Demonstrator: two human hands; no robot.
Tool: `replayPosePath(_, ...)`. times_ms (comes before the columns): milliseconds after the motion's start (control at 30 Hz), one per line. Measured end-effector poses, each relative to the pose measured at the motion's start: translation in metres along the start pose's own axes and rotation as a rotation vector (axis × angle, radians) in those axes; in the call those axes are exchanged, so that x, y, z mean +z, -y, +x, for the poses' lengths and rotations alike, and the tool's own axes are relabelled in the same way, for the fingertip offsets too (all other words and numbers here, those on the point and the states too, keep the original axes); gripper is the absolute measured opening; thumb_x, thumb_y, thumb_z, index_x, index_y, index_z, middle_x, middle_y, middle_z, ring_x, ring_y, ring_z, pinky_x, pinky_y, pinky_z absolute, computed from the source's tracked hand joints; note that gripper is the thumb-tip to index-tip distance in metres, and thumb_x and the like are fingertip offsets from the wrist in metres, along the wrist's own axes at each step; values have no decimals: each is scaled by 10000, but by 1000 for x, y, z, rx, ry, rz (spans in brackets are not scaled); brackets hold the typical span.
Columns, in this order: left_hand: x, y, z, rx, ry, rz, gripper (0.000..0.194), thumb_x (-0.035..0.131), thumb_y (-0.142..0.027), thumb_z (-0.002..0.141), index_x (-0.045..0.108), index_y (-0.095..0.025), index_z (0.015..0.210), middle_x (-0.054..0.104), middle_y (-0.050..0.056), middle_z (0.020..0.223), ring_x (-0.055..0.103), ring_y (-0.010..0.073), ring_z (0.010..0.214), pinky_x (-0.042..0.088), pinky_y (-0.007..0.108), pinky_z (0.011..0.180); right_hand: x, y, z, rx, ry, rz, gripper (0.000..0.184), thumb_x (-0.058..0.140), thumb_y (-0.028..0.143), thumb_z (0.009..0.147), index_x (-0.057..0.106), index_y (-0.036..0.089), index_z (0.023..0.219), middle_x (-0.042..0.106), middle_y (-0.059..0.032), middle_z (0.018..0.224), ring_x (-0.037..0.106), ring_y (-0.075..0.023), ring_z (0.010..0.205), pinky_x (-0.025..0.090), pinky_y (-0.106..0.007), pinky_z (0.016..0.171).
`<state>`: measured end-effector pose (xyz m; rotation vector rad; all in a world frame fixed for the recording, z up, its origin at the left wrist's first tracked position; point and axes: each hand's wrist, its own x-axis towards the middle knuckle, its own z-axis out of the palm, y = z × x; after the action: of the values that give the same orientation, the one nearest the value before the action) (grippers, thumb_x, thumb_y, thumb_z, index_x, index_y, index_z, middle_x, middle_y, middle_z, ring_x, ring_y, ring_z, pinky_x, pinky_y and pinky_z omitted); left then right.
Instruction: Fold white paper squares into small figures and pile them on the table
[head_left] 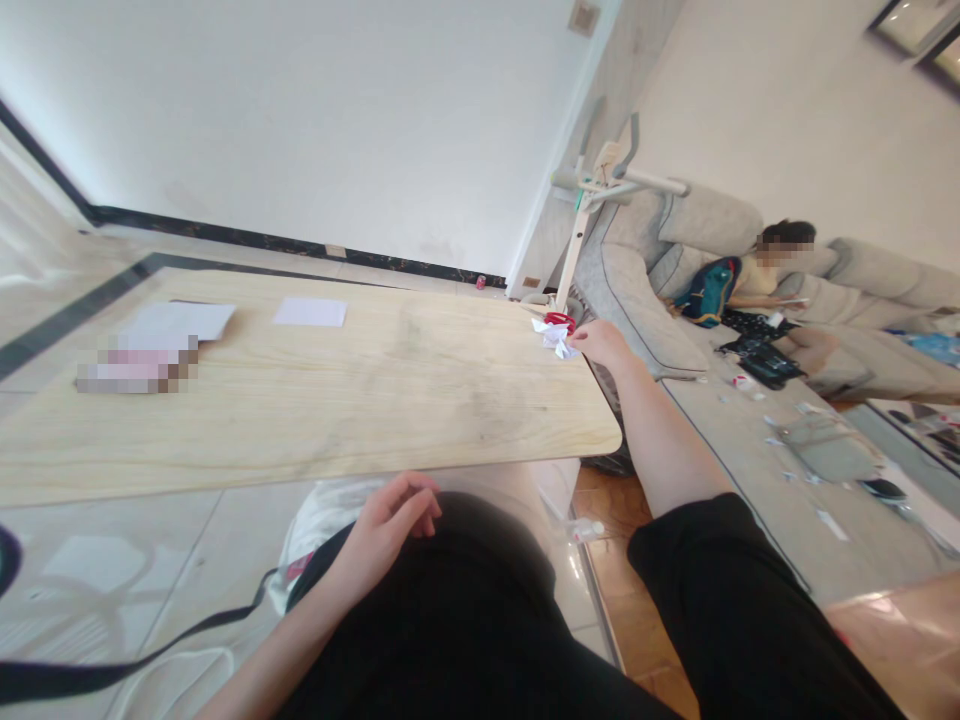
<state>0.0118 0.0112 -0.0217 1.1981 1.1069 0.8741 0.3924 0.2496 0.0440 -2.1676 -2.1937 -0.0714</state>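
Note:
At the far right end of the wooden table [360,390], my right hand [602,346] reaches out with its fingers closed on the edge of a folded white paper piece [553,338]. A red object [559,320] sits right behind that paper; its kind is hard to make out. My left hand [397,508] rests above my lap at the table's near edge, fingers loosely bent and apart, with nothing visible in it. A flat white sheet of paper [310,311] lies toward the table's back left.
More white sheets [180,322] lie at the table's left, beside a blurred-out item [139,364]. An exercise machine [577,235] stands beyond the right end. A person [772,280] sits on the grey sofa [637,290]. A small red can [481,283] is by the wall.

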Motion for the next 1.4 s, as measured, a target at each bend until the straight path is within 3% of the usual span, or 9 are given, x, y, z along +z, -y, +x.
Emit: replayPosePath(1400,-1,3,1,24,5,-7,172,527,-321,872,612,-175,838,634,-3,693,581,141,611,468,262,606,11,0,4,42,-15,-31,250,559,256,842,775,179,941,768,-114,991,683,-240,917,480,-267,754)
